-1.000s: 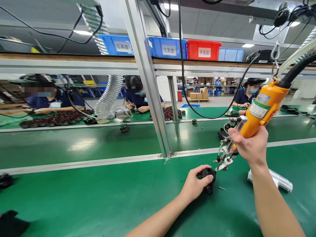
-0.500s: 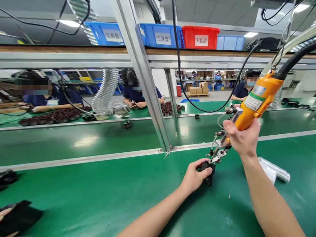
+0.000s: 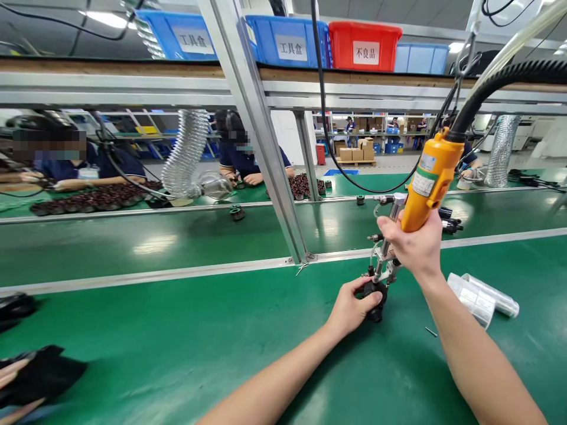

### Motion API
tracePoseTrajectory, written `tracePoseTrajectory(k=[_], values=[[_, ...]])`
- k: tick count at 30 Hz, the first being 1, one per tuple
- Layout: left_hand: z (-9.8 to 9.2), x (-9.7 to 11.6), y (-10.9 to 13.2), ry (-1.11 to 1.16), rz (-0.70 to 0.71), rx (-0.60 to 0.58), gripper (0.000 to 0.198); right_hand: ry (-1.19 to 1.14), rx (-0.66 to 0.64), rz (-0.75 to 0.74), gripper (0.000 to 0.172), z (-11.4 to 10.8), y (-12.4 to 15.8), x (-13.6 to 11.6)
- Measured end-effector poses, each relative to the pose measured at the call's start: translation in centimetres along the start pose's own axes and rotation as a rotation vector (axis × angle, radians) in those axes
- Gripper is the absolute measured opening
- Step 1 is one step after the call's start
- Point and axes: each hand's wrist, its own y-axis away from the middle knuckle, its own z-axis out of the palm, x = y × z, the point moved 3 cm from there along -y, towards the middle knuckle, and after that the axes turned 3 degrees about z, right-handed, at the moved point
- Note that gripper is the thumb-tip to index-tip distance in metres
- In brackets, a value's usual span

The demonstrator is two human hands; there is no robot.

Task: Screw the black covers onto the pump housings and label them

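My right hand [image 3: 415, 242] is wrapped round an orange power screwdriver [image 3: 432, 177] that hangs from a hook, with a black corrugated hose at its top. The tool stands nearly upright, and its metal screw-feeding nose [image 3: 383, 255] reaches down to a small black part [image 3: 374, 302]. Between thumb and fingers, my left hand [image 3: 352, 307] grips that black part on the green bench. The contact point of tip and part is partly hidden. A loose screw [image 3: 431, 332] lies on the bench, right of the part.
Clear plastic film rolls [image 3: 478, 298] lie beside my right forearm. A metal post [image 3: 261, 130] rises ahead, below a shelf with blue bins [image 3: 283, 42] and a red bin [image 3: 365, 46]. Opposite, co-workers sit by dark red parts [image 3: 93, 198]. Another person's hand [image 3: 15, 378] shows at lower left.
The screwdriver has swung from a rightward lean to nearly upright, and my right hand has moved left with it. The left hand still holds the black part. The loose screw now lies at another angle.
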Motion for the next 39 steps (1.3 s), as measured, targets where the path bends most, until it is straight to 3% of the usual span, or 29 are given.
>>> tracePoseTrajectory(k=[9,13,15,18,21,24,33,39], values=[[0.4,0.0,0.2,-0.01,0.021,0.015,0.039,0.002,0.012,0.021,0.052,0.2,0.6,1.0],[-0.5,-0.2,0.5,-0.081,0.08,0.099,0.035,-0.037,0.056,0.002,0.055,-0.8,0.3,0.6],[-1.1,-0.3,0.5,0.018,0.111,0.029,0.034,-0.037,0.088,-0.048,0.057,-1.8,0.0,-0.2],[-1.2,-0.4,0.6,0.218,0.091,-0.177,0.043,-0.003,0.164,-0.146,0.054,-3.6,-0.4,-2.0],[-0.8,-0.4,0.8,0.132,0.102,-0.074,0.056,0.014,0.226,-0.214,0.05,-4.5,-0.4,-3.3],[0.1,-0.3,1.1,-0.006,0.088,0.014,0.05,-0.018,0.215,-0.206,0.049,-4.3,-0.3,-3.4],[0.6,0.2,1.2,0.025,0.049,-0.016,0.044,-0.035,0.106,-0.113,0.061,-2.5,-0.3,-1.3],[0.8,0.4,1.1,0.042,0.038,-0.031,0.042,-0.04,0.058,-0.077,0.048,-1.9,-0.1,-1.8]])
